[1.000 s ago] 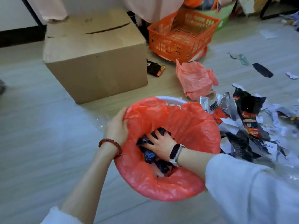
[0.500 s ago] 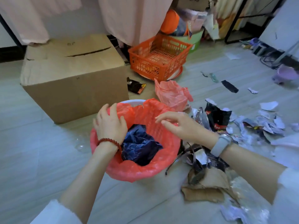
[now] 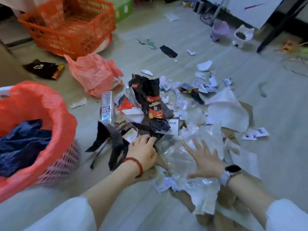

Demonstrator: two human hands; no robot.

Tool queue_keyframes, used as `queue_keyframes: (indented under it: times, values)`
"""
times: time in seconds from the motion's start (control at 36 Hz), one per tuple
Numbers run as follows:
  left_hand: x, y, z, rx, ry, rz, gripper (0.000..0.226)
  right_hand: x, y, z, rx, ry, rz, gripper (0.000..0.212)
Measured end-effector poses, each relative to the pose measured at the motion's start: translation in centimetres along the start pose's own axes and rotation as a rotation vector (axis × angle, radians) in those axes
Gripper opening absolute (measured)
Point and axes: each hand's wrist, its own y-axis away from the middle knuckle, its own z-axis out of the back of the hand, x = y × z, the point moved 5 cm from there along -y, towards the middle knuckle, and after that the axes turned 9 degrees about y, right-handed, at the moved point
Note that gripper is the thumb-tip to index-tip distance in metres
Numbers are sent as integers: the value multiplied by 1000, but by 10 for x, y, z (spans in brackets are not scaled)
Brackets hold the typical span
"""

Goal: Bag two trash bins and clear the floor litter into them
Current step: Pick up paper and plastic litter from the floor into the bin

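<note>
A pink lattice bin lined with a red bag (image 3: pixel 65 114) stands at the left, with dark blue crumpled litter (image 3: pixel 25 142) inside it. To its right, a heap of litter (image 3: pixel 150 105) covers the floor: black snack wrappers, torn paper and clear plastic. My left hand (image 3: pixel 143 152), wearing a red bead bracelet, rests on the black wrappers at the heap's near edge. My right hand (image 3: pixel 203 159), with a watch on its wrist, lies with fingers spread flat on a clear plastic sheet (image 3: pixel 175 157). A second red bag (image 3: pixel 93 74) lies crumpled on the floor beyond the heap.
An orange lattice basket (image 3: pixel 71 25) stands at the back left, with a black wrapper (image 3: pixel 43 69) in front of it. A small purple bin (image 3: pixel 218 30) and a white container (image 3: pixel 241 35) sit at the back right by a black table leg (image 3: pixel 275 30). Paper scraps (image 3: pixel 204 65) dot the floor.
Both hands left the bagged bin and moved right, down onto the litter heap. My view swung right, so the bin now sits at the left edge and the cardboard box is out of view.
</note>
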Motion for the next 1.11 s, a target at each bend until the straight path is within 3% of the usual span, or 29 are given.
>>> queue_keyframes:
  times: [0.11, 0.28, 0.33, 0.42, 0.44, 0.5, 0.56, 0.61, 0.69, 0.78, 0.86, 0.94, 1.11]
  values:
    - [-7, -1, -39, 34, 30, 55, 62, -5, -11, -44, -51, 49, -17, 103]
    - [-33, -3, -58, 145, -45, 9, 93, -14, -18, -15, -455, 34, 1, 29]
    - [-40, -9, -60, 166, -59, -8, 105, -19, -10, -2, -631, -3, 2, 18]
    - [-50, -17, -61, 175, -16, -40, 119, -26, 1, 14, -815, -248, 28, 11]
    - [-54, -19, -59, 163, 48, -48, 122, -29, 3, 20, -803, -424, 31, 5]
    - [-61, -22, -50, 110, 195, -79, 126, -27, 1, 30, -593, -889, 65, 7]
    - [-68, -24, -37, 61, 277, -134, 127, -20, 3, 40, -441, -1197, 107, 6]
    - [-73, -29, -25, 44, 357, -177, 124, -15, 5, 45, -449, -1309, 90, 3]
    - [-75, -36, -13, 85, 435, -164, 116, -8, 11, 50, -530, -1399, 66, 17]
    - [-80, -38, -16, 167, 429, -179, 91, -3, 18, 54, -647, -1447, 56, 18]
    - [-77, -36, -16, 148, 362, -218, 65, -3, 23, 57, -762, -1320, 51, 26]
    - [-54, -36, -8, 107, 322, -177, 62, -11, 26, 49, -755, -1045, 10, 32]
    - [-21, -27, 4, 76, 161, -195, 48, -13, 31, -28, -142, -317, -32, 96]
